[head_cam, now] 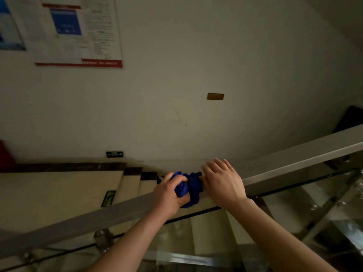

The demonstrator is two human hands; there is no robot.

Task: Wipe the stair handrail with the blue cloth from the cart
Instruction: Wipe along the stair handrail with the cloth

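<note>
A grey, flat-topped stair handrail (110, 216) crosses the view from lower left to upper right, bending at the centre. A bunched blue cloth (189, 188) lies on the rail at that bend. My left hand (170, 195) is closed around the cloth's left part and presses it on the rail. My right hand (222, 181) rests just right of the cloth with fingers spread and flat, its edge touching the cloth. The rail under both hands is hidden.
Glass balustrade panels with metal fittings (312, 208) hang below the rail. Beige stairs (129, 185) descend beyond it toward a landing. A pale wall carries a notice board (78, 32), a small brass plate (215, 96) and a dark exit sign (114, 154).
</note>
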